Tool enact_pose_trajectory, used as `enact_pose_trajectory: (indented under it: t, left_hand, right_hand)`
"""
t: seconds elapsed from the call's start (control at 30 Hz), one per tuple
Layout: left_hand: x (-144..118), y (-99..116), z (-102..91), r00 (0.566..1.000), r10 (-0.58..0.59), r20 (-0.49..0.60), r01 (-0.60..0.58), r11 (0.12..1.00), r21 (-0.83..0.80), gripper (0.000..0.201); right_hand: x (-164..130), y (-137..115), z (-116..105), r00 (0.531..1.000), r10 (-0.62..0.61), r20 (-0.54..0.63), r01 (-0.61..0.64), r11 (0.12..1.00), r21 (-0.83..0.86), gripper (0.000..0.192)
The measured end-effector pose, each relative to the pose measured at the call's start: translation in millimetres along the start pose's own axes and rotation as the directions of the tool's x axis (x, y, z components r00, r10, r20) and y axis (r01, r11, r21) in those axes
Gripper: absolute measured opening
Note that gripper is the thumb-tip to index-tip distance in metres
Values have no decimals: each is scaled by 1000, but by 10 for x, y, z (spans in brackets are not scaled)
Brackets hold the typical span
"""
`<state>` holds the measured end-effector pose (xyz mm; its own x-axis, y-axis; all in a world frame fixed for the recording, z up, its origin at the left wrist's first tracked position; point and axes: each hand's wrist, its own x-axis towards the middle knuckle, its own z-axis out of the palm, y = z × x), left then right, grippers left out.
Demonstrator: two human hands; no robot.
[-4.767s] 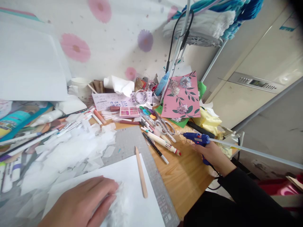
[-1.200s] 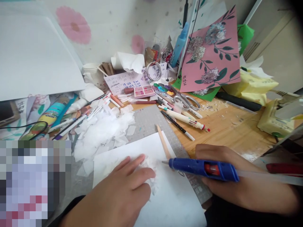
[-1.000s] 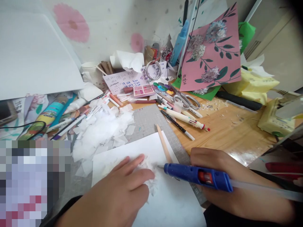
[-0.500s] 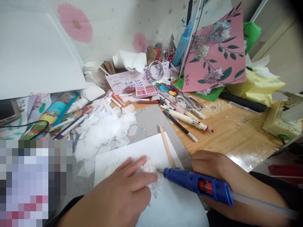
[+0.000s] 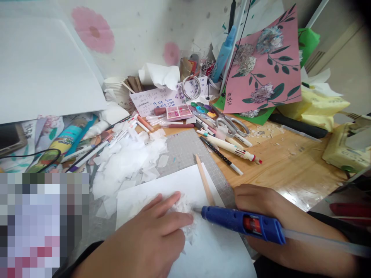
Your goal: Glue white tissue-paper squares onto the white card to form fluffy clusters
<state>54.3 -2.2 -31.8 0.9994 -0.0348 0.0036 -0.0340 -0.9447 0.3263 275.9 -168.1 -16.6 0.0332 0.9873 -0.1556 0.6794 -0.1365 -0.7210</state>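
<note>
Right hand (image 5: 269, 208) grips glue gun (image 5: 242, 224); nozzle touches tissue (image 5: 185, 210) on sheet (image 5: 208, 247). Left hand (image 5: 150, 235), fingers together, presses tissue. Risk: hot glue may burn adjacent fingertips (image 5: 187, 219).

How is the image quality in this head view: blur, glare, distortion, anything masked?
Head view: sharp and evenly daylit; wide-angle bending at the edges; soft glare on the wooden table; a pixelated block hides the lower left corner; dark vignette top right; left hand and glue gun are in focus.
</note>
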Motion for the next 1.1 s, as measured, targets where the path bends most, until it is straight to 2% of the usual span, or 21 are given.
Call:
enact_pose_trajectory:
  t: [0.07,0.23,0.37,0.47,0.53,0.6,0.67,0.7,0.77,0.83,0.87,0.93,1.0,1.1]
  left_hand:
    - [1,5,-6,1000,-15,-1,15,1000,0,22]
    - [-6,-99,80,990,119,-78,-121,993,-19,20]
    - [-13,-98,128,990,103,-101,-106,994,-25,20]
    - [-12,-89,152,988,88,-126,-92,995,-24,20]
    - [-12,-115,170,982,108,-156,-112,994,-16,18]
    - [-10,-161,179,972,153,-178,-155,988,2,14]
    - [-3,-205,166,969,168,-183,-167,986,19,13]
    - [3,-220,150,968,173,-181,-172,985,22,13]
    - [20,-233,103,969,155,-190,-155,988,18,16]
    - [41,-227,48,968,141,-206,-141,990,18,16]
    - [53,-220,23,966,134,-219,-132,991,23,14]
    - [71,-199,-16,967,103,-234,-100,995,27,11]
    - [76,-172,-35,967,53,-249,-54,999,1,12]
    - [57,-124,-37,929,-163,-332,126,984,-129,12]
  right_hand:
    - [15,-3,3,1000,13,15,-13,1000,-18,22]
    - [16,8,19,997,78,18,-76,994,-78,19]
    - [-7,25,-3,999,33,7,-33,999,-1,16]
    - [-51,47,-58,997,73,-6,-72,994,76,9]
    - [-90,79,-118,995,86,-42,-80,989,124,9]
    - [-130,145,-203,985,98,-145,-77,987,144,9]
    - [-169,264,-315,939,172,-298,-136,981,138,13]
    - [-187,346,-378,893,233,-386,-191,971,143,17]
    - [-221,550,-511,749,366,-552,-315,930,190,24]
    - [-244,782,-634,577,460,-675,-397,880,260,29]
    - [-249,898,-686,533,472,-703,-414,870,270,30]
    - [-240,1109,-769,494,464,-735,-418,868,267,32]
    - [-218,1276,-823,482,432,-762,-412,880,239,35]
    - [-203,1434,-868,482,377,-791,-408,895,178,40]
